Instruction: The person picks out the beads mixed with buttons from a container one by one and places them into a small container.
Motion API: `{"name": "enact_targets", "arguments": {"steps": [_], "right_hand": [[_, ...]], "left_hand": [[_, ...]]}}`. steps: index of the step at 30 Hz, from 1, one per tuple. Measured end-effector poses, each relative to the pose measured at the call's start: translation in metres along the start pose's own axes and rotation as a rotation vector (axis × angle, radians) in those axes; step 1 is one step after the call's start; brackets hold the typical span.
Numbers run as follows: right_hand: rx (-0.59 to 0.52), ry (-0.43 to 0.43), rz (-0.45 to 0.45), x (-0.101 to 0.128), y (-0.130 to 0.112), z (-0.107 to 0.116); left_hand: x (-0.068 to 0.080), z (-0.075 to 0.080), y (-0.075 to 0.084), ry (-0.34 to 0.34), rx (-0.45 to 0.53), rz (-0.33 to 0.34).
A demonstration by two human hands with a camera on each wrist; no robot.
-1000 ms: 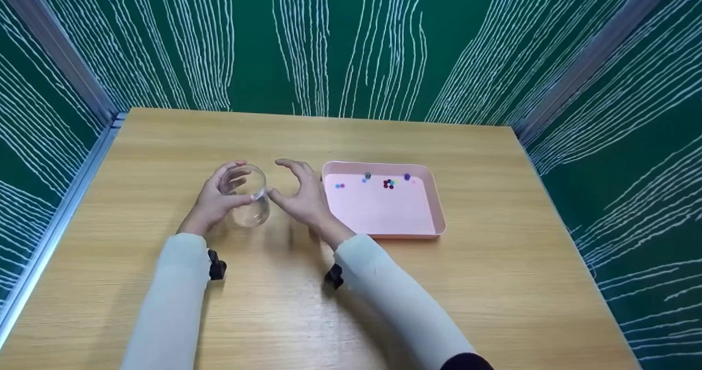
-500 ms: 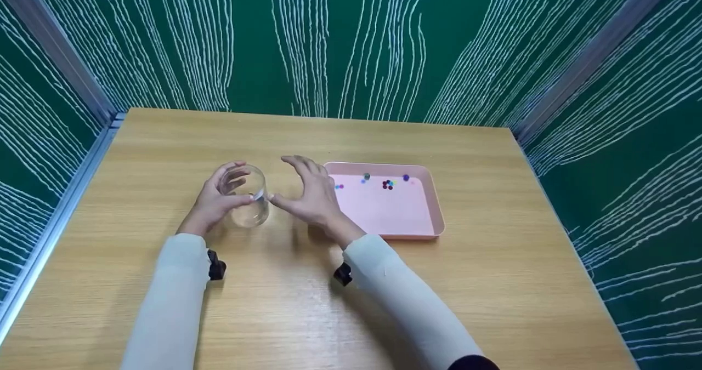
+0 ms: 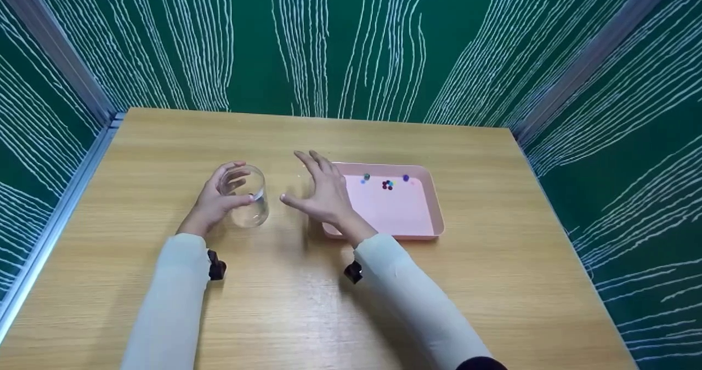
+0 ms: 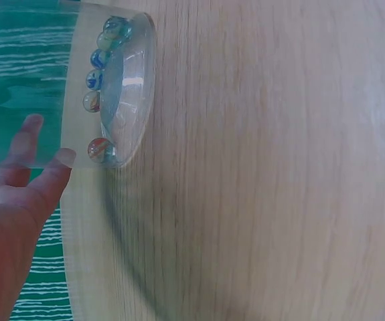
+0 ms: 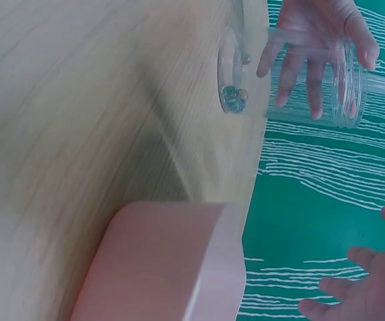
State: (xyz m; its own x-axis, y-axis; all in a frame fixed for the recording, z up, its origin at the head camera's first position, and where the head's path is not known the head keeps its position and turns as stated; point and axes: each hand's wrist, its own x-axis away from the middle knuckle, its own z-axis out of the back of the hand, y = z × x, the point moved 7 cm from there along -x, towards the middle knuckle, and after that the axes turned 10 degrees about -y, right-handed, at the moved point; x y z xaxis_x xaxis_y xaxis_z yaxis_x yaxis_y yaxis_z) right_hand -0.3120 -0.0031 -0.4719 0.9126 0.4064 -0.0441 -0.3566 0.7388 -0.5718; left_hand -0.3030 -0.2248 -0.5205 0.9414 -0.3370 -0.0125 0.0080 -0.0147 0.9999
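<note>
My left hand grips a clear glass that stands upright on the wooden table, with the thumb in front and the fingers round the far side. Several marbles lie at the bottom of the glass, also seen as marbles in the right wrist view. My right hand is open, fingers spread, a little right of the glass and over the left edge of a pink tray. It holds nothing.
Several small coloured marbles lie at the far end of the pink tray. Green walls with white lines close the table in at the back and on both sides. A metal rail runs along the left edge.
My right hand has drawn away from the glass, moving right until it hangs over the tray's left edge. The left hand and the glass have stayed put.
</note>
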Motion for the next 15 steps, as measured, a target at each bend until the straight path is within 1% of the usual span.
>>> {"name": "enact_targets", "arguments": {"steps": [7, 15], "right_hand": [[0.054, 0.084, -0.008, 0.003, 0.013, 0.012], [0.056, 0.119, -0.025, 0.005, 0.028, 0.027]], "left_hand": [[-0.001, -0.001, -0.001, -0.001, 0.017, 0.001], [-0.001, 0.0, -0.001, 0.001, 0.018, -0.006]]}}
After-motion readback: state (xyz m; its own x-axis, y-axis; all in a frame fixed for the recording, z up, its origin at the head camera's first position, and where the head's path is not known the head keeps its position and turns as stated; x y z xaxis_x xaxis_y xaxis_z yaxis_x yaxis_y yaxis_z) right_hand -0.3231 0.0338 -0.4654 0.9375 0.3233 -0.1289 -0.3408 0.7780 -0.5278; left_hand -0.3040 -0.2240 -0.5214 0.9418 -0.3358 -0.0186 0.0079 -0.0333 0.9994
